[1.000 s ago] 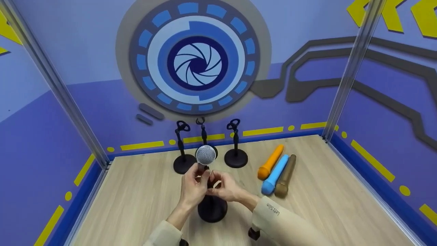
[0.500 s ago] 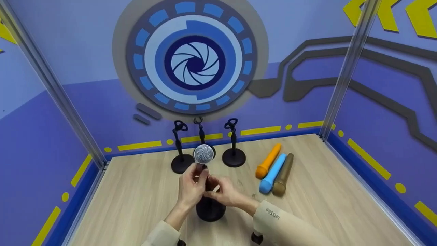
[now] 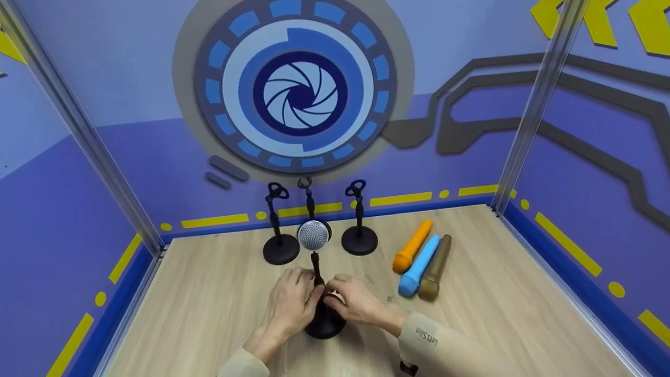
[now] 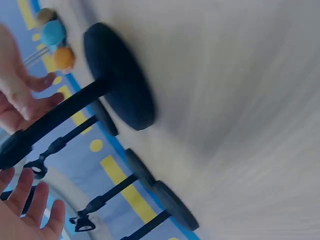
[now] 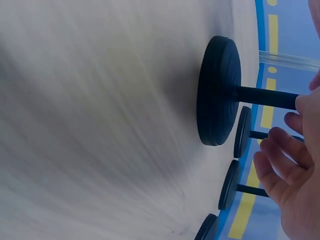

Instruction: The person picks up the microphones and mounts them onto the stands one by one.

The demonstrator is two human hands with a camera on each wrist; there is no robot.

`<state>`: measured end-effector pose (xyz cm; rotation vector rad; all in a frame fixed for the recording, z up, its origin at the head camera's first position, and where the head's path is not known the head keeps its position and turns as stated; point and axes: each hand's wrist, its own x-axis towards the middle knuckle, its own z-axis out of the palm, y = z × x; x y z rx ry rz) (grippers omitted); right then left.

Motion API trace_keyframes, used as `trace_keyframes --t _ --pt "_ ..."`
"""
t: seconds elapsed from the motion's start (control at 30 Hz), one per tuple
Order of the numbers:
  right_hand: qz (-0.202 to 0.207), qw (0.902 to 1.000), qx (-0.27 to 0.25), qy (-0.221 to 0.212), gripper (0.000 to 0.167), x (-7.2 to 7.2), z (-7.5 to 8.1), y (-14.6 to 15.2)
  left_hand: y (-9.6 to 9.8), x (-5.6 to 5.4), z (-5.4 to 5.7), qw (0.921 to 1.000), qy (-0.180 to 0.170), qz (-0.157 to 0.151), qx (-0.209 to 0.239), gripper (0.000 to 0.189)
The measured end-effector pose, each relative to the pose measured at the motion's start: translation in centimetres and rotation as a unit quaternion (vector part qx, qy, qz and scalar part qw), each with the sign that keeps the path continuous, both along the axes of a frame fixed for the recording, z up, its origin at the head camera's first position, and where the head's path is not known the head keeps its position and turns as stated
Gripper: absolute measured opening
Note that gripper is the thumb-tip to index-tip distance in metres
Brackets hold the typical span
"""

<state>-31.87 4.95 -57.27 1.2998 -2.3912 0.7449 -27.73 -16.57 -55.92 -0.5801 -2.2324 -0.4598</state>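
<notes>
A microphone with a silver mesh head (image 3: 313,235) sits at the top of a black desktop microphone stand (image 3: 325,329), which is upright on the table. On the left side of its pole is my left hand (image 3: 293,299), its fingers spread and relaxed in the left wrist view. My right hand (image 3: 358,299) is on the other side, its fingertips close to the pole and its fingers loosely bent in the right wrist view. Both thumbs overlap the lower pole in the head view. The round base (image 5: 218,92) shows fully in the right wrist view. The microphone's handle is mostly hidden behind its head.
Behind are three more black stands: a left one (image 3: 280,249), a middle one (image 3: 310,201) and a right one (image 3: 359,241). Orange (image 3: 413,246), blue (image 3: 419,266) and brown (image 3: 435,267) microphones lie at the right. Purple-blue walls (image 3: 183,173) enclose the table.
Both hands have let go of the upper stand below the microphone head and moved down along the pole, slightly apart. The microphone and stand stay in place.
</notes>
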Motion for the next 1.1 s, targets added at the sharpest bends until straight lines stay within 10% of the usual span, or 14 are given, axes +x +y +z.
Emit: trace_keyframes --t 0.47,1.1 --pt "-0.127 0.9751 0.177 0.044 0.038 0.6 -1.1 -0.2 -0.6 1.0 -3.6 0.9846 -0.081 0.079 -0.133 0.034" --pt "-0.069 0.982 0.175 -0.014 0.031 0.7 -2.3 -0.6 -0.4 2.0 -5.4 0.9704 -0.12 0.075 -0.196 0.041"
